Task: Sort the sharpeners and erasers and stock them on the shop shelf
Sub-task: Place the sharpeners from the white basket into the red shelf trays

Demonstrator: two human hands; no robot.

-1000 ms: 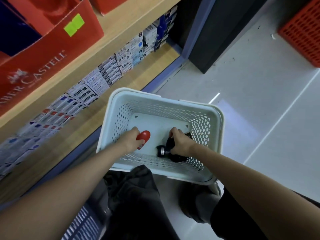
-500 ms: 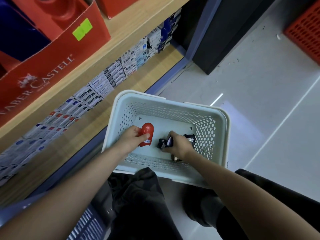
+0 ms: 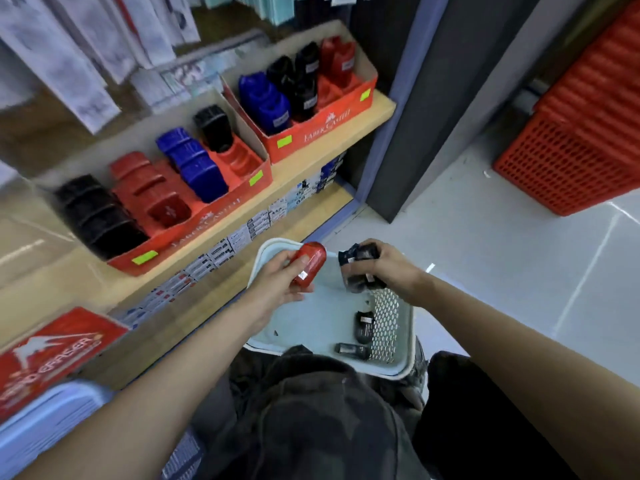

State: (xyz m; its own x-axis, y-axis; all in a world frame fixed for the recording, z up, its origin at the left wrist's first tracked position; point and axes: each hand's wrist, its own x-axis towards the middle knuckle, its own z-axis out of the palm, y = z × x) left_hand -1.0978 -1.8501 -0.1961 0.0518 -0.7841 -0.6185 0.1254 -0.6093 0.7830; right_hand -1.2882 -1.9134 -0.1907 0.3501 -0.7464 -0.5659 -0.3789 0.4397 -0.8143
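Note:
My left hand (image 3: 277, 284) grips a red sharpener (image 3: 309, 263) above the pale basket (image 3: 405, 367). My right hand (image 3: 384, 266) holds a bunch of black sharpeners (image 3: 360, 268), lifted over the basket's far side. Two black sharpeners (image 3: 363, 325) still lie in the basket near its perforated right wall. On the wooden shelf (image 3: 311, 157) stand two red display boxes: the near one (image 3: 194, 226) with black, red, blue and black rows, the far one (image 3: 322, 129) with blue, black and red sharpeners.
Small white boxes (image 3: 242, 237) line the lower shelf. A red eraser box (image 3: 45, 355) sits at the lower left above a pale blue basket (image 3: 45, 417). Red crates (image 3: 581, 133) stand on the floor at right. My knees are below the basket.
Both hands rose out of the basket with their sharpeners. My view tilted up, bringing the display boxes on the shelf into sight.

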